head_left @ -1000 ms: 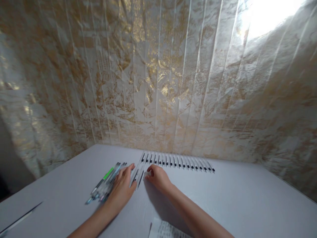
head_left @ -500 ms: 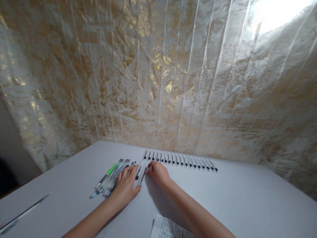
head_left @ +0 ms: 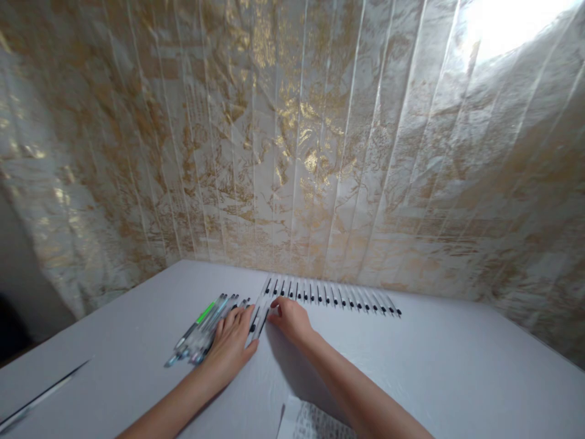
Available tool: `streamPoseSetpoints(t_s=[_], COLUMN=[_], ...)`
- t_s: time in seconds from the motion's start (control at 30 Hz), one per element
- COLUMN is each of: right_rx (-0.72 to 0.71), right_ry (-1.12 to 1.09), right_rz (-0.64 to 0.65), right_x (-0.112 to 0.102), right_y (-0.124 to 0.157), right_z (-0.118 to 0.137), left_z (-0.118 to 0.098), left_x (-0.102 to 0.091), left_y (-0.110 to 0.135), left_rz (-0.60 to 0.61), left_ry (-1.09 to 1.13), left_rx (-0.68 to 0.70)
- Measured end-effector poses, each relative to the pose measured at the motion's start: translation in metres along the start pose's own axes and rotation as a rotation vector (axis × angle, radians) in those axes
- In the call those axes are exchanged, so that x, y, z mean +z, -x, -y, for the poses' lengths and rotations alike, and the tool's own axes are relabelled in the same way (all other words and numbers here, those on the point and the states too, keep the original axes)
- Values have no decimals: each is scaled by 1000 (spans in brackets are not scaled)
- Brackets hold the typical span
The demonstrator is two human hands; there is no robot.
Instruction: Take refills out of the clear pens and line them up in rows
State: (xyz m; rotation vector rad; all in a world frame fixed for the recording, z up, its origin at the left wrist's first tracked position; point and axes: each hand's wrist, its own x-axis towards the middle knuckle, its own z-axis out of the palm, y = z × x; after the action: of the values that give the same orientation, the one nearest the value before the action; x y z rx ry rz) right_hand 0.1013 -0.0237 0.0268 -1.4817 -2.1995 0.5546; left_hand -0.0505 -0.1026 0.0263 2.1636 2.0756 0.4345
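From the head camera we see our left hand (head_left: 231, 347) lying flat on the table (head_left: 434, 372), fingers stretched and close together, resting on a loose bundle of pens (head_left: 201, 332). One pen in the bundle has a green part. Our right hand (head_left: 292, 320) is curled, and its fingertips press on the near end of the white pens at the left end of a long row of pens (head_left: 329, 297); if it pinches one, we cannot tell. The two hands are just beside each other, with a few white pens between them.

The row runs along the far edge of the table, near the gold and white curtain (head_left: 292, 140) behind it. To the right, the table surface is bare up to its edge. At the near edge, a printed paper (head_left: 311, 424) lies by our right forearm. Far left, a single thin pen (head_left: 41, 396) lies well apart.
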Motion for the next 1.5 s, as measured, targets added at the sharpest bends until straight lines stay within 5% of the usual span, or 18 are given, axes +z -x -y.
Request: streamPoseSetpoints(t_s=[0.3,0.6,0.87,1.03,1.3,1.5], right_rx=[-7,65,-286,-243,-374,-209], right_ry=[-239,-639,-110,56,-31,152], right_rz=[-1,149,71,106,215,151], right_x=[-6,-12,-20,-22,-18,-12], right_y=[2,24,54,47,48,44], right_z=[-11,-25,-4,2,1,11], left_z=[4,3,-3,-1,-3,2], left_x=[-3,0,4,6,-8,-8], left_y=[0,2,7,7,8,7], left_rz=[-13,-73,-118,-127,-35,-40], left_ry=[44,109,90,64,36,52], left_rx=[4,53,108,93,50,56])
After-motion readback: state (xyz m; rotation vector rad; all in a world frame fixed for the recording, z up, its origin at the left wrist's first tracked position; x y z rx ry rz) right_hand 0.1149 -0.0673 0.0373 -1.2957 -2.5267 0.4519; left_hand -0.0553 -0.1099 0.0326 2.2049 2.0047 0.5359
